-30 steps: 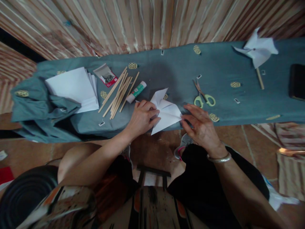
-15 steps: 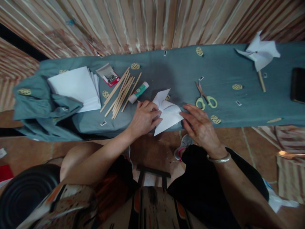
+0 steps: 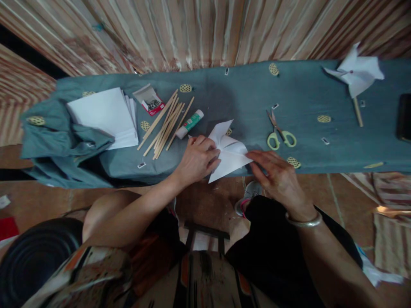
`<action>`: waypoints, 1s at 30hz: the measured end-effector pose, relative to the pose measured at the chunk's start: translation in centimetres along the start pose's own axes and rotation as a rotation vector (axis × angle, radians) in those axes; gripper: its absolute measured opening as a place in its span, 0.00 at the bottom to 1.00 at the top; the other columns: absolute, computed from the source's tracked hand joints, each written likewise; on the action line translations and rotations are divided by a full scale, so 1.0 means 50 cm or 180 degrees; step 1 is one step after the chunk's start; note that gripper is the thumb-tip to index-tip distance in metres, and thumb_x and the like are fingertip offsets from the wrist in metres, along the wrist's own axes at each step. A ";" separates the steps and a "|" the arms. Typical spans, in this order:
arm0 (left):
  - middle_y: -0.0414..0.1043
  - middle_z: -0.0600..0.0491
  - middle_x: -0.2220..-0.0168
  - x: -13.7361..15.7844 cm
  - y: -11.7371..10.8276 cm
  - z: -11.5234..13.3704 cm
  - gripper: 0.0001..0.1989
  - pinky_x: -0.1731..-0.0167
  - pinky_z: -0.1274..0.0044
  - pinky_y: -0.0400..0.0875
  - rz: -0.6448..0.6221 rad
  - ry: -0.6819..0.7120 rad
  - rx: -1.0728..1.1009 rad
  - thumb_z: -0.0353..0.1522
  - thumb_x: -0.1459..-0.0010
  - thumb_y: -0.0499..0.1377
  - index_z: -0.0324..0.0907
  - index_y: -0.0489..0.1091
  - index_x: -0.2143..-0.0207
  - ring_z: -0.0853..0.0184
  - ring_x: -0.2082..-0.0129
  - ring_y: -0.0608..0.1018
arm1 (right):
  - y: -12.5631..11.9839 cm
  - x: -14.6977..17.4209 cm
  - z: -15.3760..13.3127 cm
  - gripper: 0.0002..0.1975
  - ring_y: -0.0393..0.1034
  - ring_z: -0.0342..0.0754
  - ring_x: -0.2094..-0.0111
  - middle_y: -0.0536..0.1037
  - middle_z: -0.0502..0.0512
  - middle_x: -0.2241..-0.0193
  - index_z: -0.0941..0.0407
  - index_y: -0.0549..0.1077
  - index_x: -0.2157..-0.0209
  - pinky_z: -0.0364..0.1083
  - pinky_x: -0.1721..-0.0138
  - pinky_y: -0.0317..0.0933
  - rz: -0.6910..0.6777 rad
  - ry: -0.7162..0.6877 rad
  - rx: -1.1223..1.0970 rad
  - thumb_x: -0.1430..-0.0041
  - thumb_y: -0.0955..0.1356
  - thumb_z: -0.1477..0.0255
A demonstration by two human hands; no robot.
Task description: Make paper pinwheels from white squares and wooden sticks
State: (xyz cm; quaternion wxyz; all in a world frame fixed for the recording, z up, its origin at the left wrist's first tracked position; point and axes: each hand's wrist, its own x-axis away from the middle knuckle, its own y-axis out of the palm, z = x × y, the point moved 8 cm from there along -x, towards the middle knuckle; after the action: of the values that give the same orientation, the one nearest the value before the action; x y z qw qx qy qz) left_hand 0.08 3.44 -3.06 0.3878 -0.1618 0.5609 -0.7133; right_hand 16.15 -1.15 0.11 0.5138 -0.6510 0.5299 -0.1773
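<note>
White paper here, a folded pinwheel (image 3: 231, 159) at the near edge of the tabletop (image 3: 244, 98), one point poking past it! The left hand (image 3: 198, 159) pinches its middle; the right hand (image 3: 274, 171) touches a corner, grip impossible to tell. Toward the left end, lettering on the green-labelled glue stick (image 3: 190, 123) and red box (image 3: 150, 101): too small to read.

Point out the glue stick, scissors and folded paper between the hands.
Glue stick (image 3: 192, 123), head view: its green label.
Scissors (image 3: 276, 126), head view: where the blades cross.
Folded paper (image 3: 229, 160), head view: its lower flap.
</note>
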 end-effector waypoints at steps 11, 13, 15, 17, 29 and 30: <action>0.73 0.47 0.58 -0.004 -0.001 0.008 0.12 0.55 0.62 0.57 -0.0079 0.0060 -0.0202 0.36 0.36 0.54 0.41 0.75 0.60 0.56 0.54 0.68 | -0.004 -0.026 0.030 0.10 0.75 0.53 0.51 0.80 0.57 0.54 0.54 0.79 0.60 0.55 0.46 0.67 -0.0278 0.0201 -0.0542 0.36 0.65 0.75; 0.73 0.47 0.58 -0.004 0.001 0.008 0.12 0.54 0.63 0.58 -0.0102 0.0073 -0.0231 0.36 0.36 0.54 0.41 0.75 0.60 0.57 0.55 0.68 | -0.003 -0.035 0.030 0.09 0.74 0.52 0.51 0.80 0.55 0.53 0.53 0.79 0.61 0.54 0.47 0.67 -0.0339 0.0260 -0.0728 0.37 0.66 0.75; 0.73 0.47 0.58 -0.004 0.001 0.008 0.12 0.54 0.63 0.58 -0.0116 0.0074 -0.0244 0.36 0.36 0.54 0.41 0.75 0.60 0.57 0.55 0.68 | 0.003 -0.044 0.030 0.08 0.75 0.50 0.53 0.81 0.53 0.56 0.52 0.79 0.62 0.51 0.50 0.68 -0.0371 0.0375 -0.0942 0.37 0.67 0.74; 0.73 0.47 0.58 -0.004 0.001 0.008 0.13 0.54 0.63 0.58 -0.0115 0.0074 -0.0247 0.36 0.36 0.54 0.40 0.75 0.60 0.57 0.55 0.68 | 0.011 -0.053 0.032 0.07 0.76 0.49 0.58 0.82 0.52 0.60 0.52 0.79 0.61 0.49 0.54 0.70 -0.0321 0.0543 -0.1087 0.38 0.68 0.73; 0.73 0.47 0.55 0.006 0.008 -0.006 0.16 0.54 0.64 0.59 -0.0026 -0.0103 0.0165 0.38 0.32 0.51 0.40 0.75 0.55 0.58 0.53 0.68 | 0.069 -0.080 -0.024 0.10 0.77 0.51 0.59 0.82 0.58 0.61 0.58 0.76 0.56 0.50 0.55 0.71 0.0065 0.0444 -0.0748 0.37 0.67 0.75; 0.73 0.47 0.55 0.008 0.009 -0.009 0.16 0.54 0.64 0.59 -0.0011 -0.0131 0.0210 0.38 0.32 0.50 0.41 0.76 0.55 0.58 0.53 0.68 | 0.070 -0.078 -0.024 0.10 0.77 0.51 0.59 0.82 0.58 0.61 0.58 0.76 0.55 0.50 0.55 0.71 0.0091 0.0458 -0.0710 0.37 0.67 0.75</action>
State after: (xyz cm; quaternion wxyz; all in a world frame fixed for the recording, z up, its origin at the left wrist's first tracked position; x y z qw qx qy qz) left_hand -0.31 3.44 -3.70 0.4031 -0.1645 0.5288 -0.7286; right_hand 11.99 2.00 -1.17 0.4014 -0.6820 0.5911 -0.1562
